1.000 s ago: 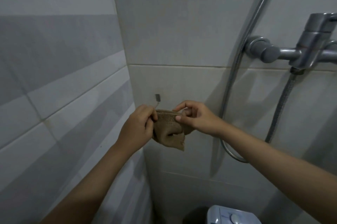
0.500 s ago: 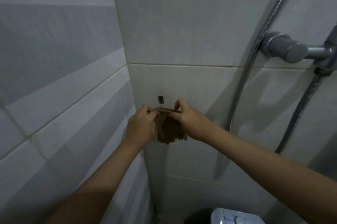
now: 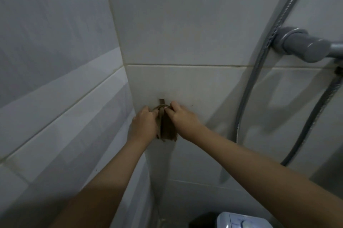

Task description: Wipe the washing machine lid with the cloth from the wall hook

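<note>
both hands (image 3: pixel 143 125) pinching cloth (image 3: pixel 167 129), at hook (image 3: pixel 162 102)

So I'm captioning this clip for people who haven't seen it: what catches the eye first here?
Two hands, left hand and right hand, meet at a small wall hook mid-frame, pinching a brown cloth hanging against the white tile. At the right edge, a chrome shower mixer juts out, its hose curving down.

one head-worn wide-angle view faces a tiled wall corner (image 3: pixel 122 64) from close up, looking forward and slightly down along both outstretched arms, edges bowed by the lens.
</note>
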{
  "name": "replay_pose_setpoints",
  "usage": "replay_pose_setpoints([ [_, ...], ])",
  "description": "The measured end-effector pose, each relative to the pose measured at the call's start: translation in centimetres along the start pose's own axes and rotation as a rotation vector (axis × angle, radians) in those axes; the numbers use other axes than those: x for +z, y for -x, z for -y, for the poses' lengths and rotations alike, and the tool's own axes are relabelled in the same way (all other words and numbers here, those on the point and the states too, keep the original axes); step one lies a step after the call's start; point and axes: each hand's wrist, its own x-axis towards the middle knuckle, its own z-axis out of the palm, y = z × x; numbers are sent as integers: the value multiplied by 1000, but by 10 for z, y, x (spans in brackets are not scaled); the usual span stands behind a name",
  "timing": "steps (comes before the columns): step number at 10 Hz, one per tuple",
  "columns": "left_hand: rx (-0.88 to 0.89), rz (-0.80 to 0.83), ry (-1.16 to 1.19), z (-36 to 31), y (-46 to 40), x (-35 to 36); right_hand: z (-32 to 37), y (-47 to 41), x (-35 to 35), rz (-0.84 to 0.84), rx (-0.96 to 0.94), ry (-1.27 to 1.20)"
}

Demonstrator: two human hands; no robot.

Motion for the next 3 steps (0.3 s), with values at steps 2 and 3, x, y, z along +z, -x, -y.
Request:
replay_pose_setpoints([
  [2, -31, 160, 4, -15, 1, -17, -8, 8, -9, 1, -40, -67],
  [3, -99, 119, -23, -24, 7, -25, -17, 26, -17, -118, -78, -261],
])
